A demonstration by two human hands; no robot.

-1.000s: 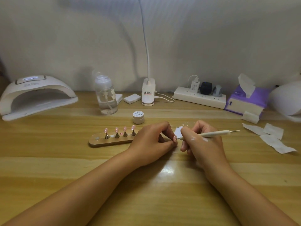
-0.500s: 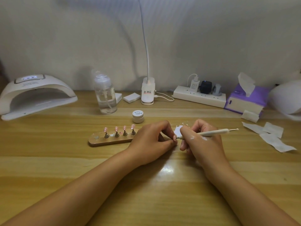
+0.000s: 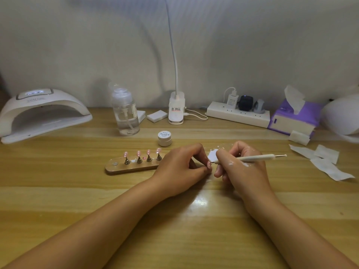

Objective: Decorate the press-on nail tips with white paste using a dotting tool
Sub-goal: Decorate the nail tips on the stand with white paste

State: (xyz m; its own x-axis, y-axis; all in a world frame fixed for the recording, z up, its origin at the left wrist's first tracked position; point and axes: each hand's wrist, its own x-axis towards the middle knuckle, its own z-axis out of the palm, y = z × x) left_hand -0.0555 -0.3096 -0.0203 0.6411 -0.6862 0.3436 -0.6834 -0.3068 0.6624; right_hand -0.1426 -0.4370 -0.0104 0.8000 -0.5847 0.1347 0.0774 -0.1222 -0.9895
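Note:
My left hand (image 3: 180,167) pinches a small pink nail tip (image 3: 209,164) on its stand, just above the wooden table. My right hand (image 3: 239,167) holds a white dotting tool (image 3: 258,158) like a pen, its near end touching the nail tip. White paste smears mark the back of my right hand. A white paste patch (image 3: 213,153) lies on the table behind my fingers. A wooden holder (image 3: 132,166) to the left carries several pink nail tips (image 3: 138,153) on metal stands. A small white jar (image 3: 164,138) stands behind it.
A white nail lamp (image 3: 42,115) sits at the far left, a clear pump bottle (image 3: 125,113) and a clip lamp base (image 3: 175,110) at the back. A power strip (image 3: 238,114), a purple tissue box (image 3: 295,119) and paper wipes (image 3: 326,162) lie to the right.
Both hands stay together at the nail tip, with only tiny shifts of the dotting tool. Nothing was picked up or let go.

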